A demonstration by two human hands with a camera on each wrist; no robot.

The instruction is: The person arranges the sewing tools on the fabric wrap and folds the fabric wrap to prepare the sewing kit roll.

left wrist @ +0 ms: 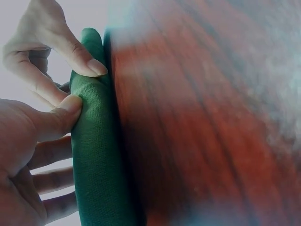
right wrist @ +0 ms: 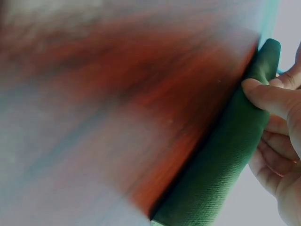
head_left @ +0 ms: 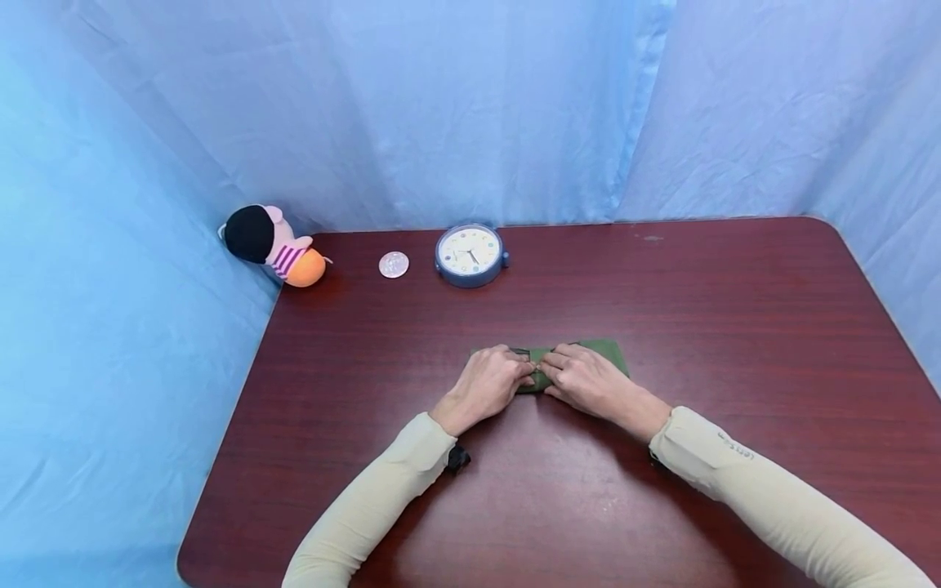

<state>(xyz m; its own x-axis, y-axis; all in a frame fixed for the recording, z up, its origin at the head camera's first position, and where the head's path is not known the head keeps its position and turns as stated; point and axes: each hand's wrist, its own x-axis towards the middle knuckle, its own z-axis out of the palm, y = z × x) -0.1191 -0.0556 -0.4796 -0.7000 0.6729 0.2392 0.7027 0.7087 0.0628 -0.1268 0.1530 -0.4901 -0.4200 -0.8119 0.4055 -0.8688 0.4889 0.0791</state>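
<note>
A long, slim green fabric case (head_left: 606, 353) lies crosswise on the table in front of the person; its exact kind is hard to tell. My left hand (head_left: 488, 380) pinches it left of its middle, and in the left wrist view the thumb (left wrist: 70, 104) presses its near side with fingers behind. Close beside, my right hand (head_left: 588, 380) pinches it too, its thumb (right wrist: 256, 92) on the near side in the right wrist view. Both hands nearly meet around a small, light-coloured spot in the middle. The hands hide much of the case's top.
At the back of the dark red wooden table (head_left: 735, 327) stands a round blue clock (head_left: 470, 255). Left of it lies a shiny round disc (head_left: 394, 265). A plush toy (head_left: 275, 245) sits at the far left corner. Blue curtains (head_left: 478, 106) hang around the table.
</note>
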